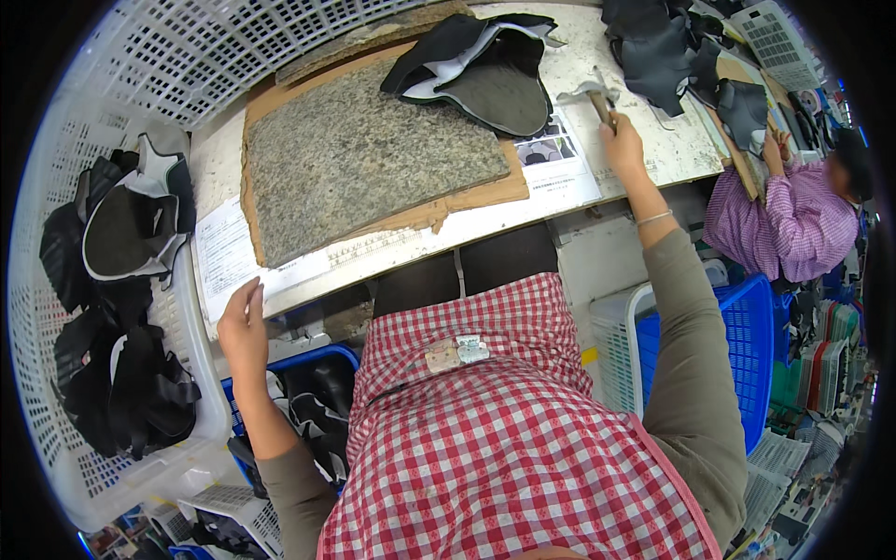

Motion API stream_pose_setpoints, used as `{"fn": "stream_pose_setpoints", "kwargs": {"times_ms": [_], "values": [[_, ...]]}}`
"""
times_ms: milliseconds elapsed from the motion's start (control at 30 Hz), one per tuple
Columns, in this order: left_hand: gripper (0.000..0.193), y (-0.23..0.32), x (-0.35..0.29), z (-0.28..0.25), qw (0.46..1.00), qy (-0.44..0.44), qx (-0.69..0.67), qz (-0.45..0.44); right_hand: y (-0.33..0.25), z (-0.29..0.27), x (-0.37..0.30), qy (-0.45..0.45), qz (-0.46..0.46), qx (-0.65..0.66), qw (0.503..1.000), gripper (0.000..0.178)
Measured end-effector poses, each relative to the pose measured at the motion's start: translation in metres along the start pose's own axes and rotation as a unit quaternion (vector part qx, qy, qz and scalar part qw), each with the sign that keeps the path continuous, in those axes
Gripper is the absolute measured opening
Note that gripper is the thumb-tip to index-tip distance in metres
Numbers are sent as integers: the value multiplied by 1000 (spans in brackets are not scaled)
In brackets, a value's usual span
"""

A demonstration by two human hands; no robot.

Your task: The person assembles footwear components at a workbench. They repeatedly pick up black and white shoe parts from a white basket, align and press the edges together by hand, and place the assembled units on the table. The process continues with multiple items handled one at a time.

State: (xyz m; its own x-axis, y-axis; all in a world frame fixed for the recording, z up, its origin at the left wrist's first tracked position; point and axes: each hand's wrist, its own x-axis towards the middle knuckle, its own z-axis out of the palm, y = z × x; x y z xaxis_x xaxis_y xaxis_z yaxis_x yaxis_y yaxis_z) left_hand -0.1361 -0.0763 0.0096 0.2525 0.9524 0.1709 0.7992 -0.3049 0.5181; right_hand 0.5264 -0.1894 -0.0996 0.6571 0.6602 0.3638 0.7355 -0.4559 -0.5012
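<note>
My right hand is closed around the handle of a hammer, whose metal head rests at or just above the white tabletop. Left of the hammer lies a black shoe upper with white edging and a grey inside, partly over a speckled stone slab. A sheet of brown cardboard sticks out from under that slab. By the table's front left edge, my left hand holds nothing visible; its fingers are loosely bent and slightly apart, near a printed paper.
A large white plastic basket with black uppers stands at left. More black pieces lie at the table's far right. Blue baskets stand below the table. A person in a checked top works at right.
</note>
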Motion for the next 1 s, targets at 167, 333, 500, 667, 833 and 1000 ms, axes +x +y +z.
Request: {"fn": "stream_pose_setpoints", "kwargs": {"times_ms": [167,333,500,667,833,1000], "values": [[21,-32,39,15,996,86,27,19,77,3,98,43,-219,-262,939,22],[25,-99,75,-26,969,216,114,-29,158,11,151,-100,55,-254,960,49],[79,-178,142,-82,852,462,245,-25,187,0,181,-287,56,-252,923,27],[78,-238,214,-148,787,506,-187,-299,160,-39,136,-194,171,53,965,13],[40,-158,276,-165,861,222,-405,-212,71,-65,49,-66,153,298,940,26],[26,-29,258,-155,679,291,-670,74,-74,-73,-19,-78,92,326,938,32]]}}
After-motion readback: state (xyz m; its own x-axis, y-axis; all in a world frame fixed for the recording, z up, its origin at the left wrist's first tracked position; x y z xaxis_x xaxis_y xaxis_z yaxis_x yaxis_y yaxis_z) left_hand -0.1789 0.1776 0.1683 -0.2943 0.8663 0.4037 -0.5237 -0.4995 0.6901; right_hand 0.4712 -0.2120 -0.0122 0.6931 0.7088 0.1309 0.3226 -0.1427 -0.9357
